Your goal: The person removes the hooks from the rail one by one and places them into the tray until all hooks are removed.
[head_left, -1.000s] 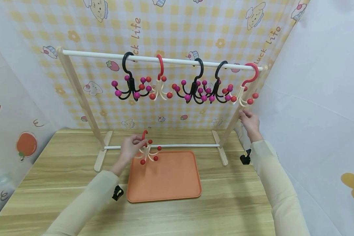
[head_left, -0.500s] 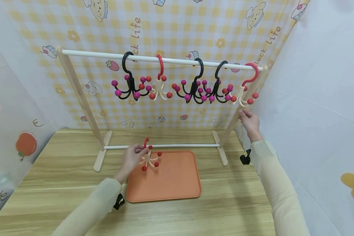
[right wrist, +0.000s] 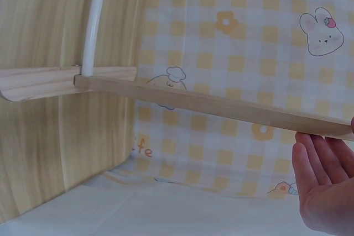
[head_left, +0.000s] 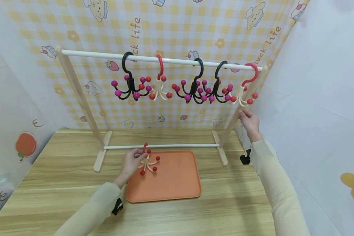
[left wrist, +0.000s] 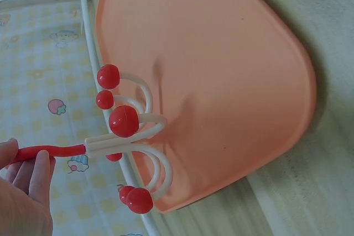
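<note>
My left hand [head_left: 132, 161] pinches the red hook of a cream multi-prong hanger [head_left: 146, 161] with red ball tips. It hangs hook-up over the left part of an orange tray [head_left: 177, 180]. In the left wrist view, thumb and fingers grip the red hook [left wrist: 58, 151], and the prongs cast shadows on the tray; whether they touch it I cannot tell. My right hand [head_left: 250, 124] holds the rack's right wooden post [head_left: 231, 124]. The right wrist view has its fingers [right wrist: 318, 158] against one side of the post, the thumb mostly cut off at the frame edge.
On the white top rod [head_left: 91, 54] hang a black hanger [head_left: 131, 84] at left, a cream-and-red hanger [head_left: 159, 86], two black hangers close together, and another cream-and-red hanger [head_left: 241, 93] at right. A white lower rod [head_left: 180, 145] runs behind the tray. Fabric walls enclose the wooden table [head_left: 62, 183].
My left hand has lowered the cream-and-red hanger from near the lower rod down toward the tray. The right hand has stayed on the post.
</note>
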